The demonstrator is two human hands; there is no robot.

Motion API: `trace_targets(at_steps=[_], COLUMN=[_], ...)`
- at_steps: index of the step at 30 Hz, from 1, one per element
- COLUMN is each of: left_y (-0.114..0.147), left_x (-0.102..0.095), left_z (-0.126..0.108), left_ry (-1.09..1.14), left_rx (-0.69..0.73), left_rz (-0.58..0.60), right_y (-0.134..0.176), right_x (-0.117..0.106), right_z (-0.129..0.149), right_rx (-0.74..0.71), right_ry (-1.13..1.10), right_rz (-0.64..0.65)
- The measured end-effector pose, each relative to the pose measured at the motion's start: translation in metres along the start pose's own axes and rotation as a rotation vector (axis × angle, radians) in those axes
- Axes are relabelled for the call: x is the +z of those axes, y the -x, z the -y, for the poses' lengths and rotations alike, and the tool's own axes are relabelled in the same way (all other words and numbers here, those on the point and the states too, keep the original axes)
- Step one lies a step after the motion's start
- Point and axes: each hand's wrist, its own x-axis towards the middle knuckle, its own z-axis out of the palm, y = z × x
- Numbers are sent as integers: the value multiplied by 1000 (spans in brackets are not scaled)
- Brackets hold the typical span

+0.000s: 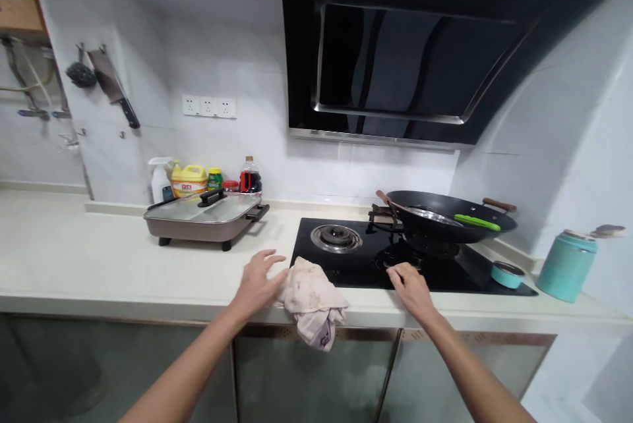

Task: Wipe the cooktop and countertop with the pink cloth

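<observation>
We get soft, even indoor light, glare on the range hood (395, 60), and wide-angle bending plus slight blur toward the edges.

Crumpled off-white cloth rag (312, 301), soft, matt, stained, hangs over near counter edge. Pale cream countertop (99, 258), smooth stone-like, slight sheen. Black glass hob (356, 265), glossy, reflective; round metal burner (337, 237) on it, dull grey. Black metal wok (448, 219) at right, matt dark, brown wooden handles; bright green plastic-looking utensil (477, 222) inside. Rectangular brown electric pan (205, 219) at left, satin body, clear glass lid, black plastic handles. Teal cylindrical canister (566, 265) far right, smooth matt finish. Black range hood (420, 47), high gloss. White wall tiles (237, 47), smooth. Yellow plastic detergent bottle (188, 180), shiny.
</observation>
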Motion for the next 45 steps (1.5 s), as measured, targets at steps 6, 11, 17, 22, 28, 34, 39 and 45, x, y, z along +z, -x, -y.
trace_targets(at_steps=[6, 11, 17, 22, 28, 34, 39, 45], left_y=[11, 18, 20, 33, 41, 41, 46, 43], left_x=[44, 88, 155, 176, 148, 83, 21, -44], left_z=[-80, -133, -203, -208, -161, -94, -20, 62], left_ry=[-112, -94, -7, -31, -63, -63, -150, -331], left_rx=[206, 301, 413, 502, 478, 168, -83, -366], left_rz=[370, 379, 377, 190, 68, 59, 30, 22], right_y=[-3, 3, 3, -1, -1, 0, 0, 0], right_x=[4, 9, 18, 28, 26, 21, 22, 23], right_z=[-24, -19, -51, -75, -68, -58, -55, -52], right_rx=[160, 37, 17, 78, 102, 119, 127, 122], right_ry=[305, 373, 274, 169, 234, 228, 208, 218], right_rz=[31, 71, 32, -46, 15, 32, 48, 53])
